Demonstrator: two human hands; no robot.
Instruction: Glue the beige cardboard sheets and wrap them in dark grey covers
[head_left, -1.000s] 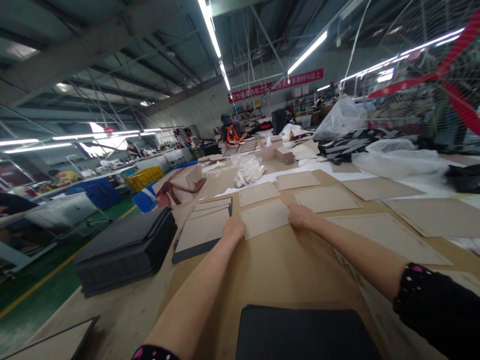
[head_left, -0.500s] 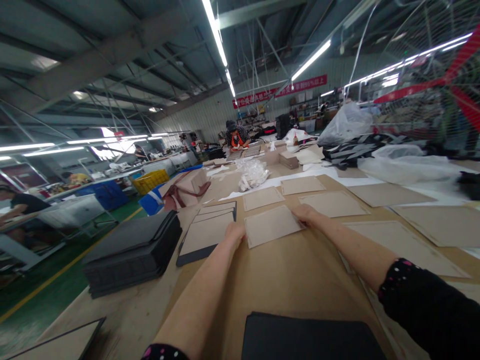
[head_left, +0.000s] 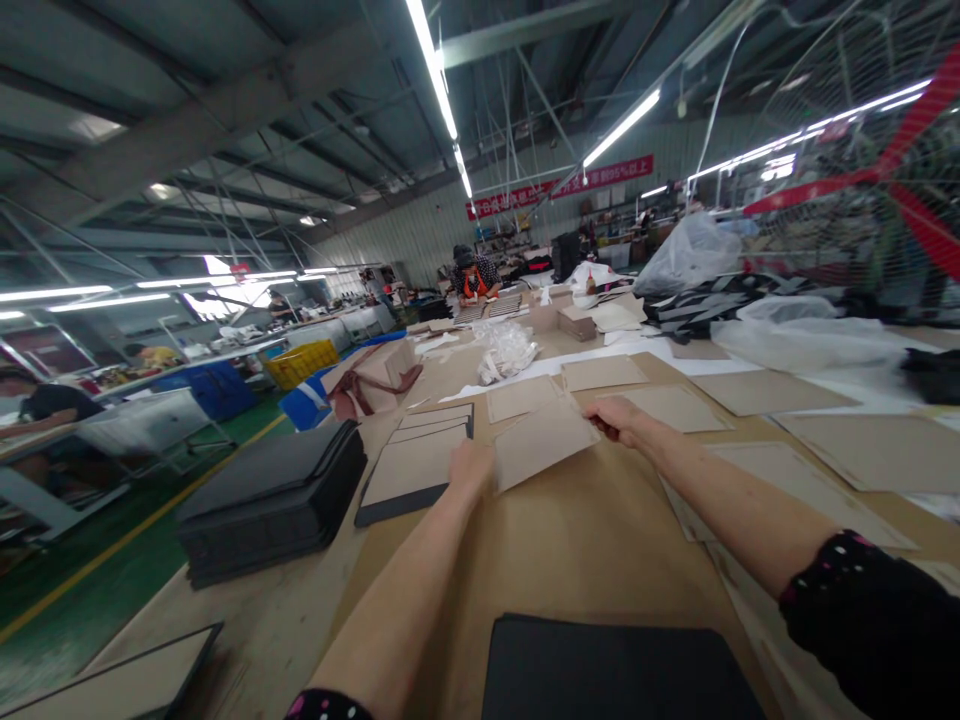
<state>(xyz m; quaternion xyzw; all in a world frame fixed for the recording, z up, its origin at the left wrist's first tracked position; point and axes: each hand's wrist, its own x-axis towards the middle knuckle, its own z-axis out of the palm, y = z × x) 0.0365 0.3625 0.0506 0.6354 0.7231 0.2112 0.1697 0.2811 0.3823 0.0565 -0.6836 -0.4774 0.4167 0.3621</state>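
Observation:
Between my hands a beige cardboard sheet [head_left: 546, 445] is held at its left and right ends, tilted over the brown tabletop [head_left: 585, 550]. My left hand [head_left: 471, 466] closes on the sheet's left edge, fingertips partly hidden. On the right edge my right hand [head_left: 616, 416] pinches the sheet. Left of my left hand lies a fanned pile of black-edged beige panels [head_left: 420, 465]. Just beyond the held sheet is another beige sheet [head_left: 517, 395], partly covered by it. A stack of black sheets [head_left: 615, 670] sits close in front of me.
A thick stack of dark sheets [head_left: 270, 500] stands at the left table edge. More beige sheets [head_left: 772, 390] spread to the right. Farther back are a clear plastic bag [head_left: 506, 350], a person in an orange apron [head_left: 476, 278] and a large red-bladed fan [head_left: 892, 170].
The held sheet has lifted slightly and turned, its right end tipping up. My right hand has risen a little with it; my left hand stays at the left edge.

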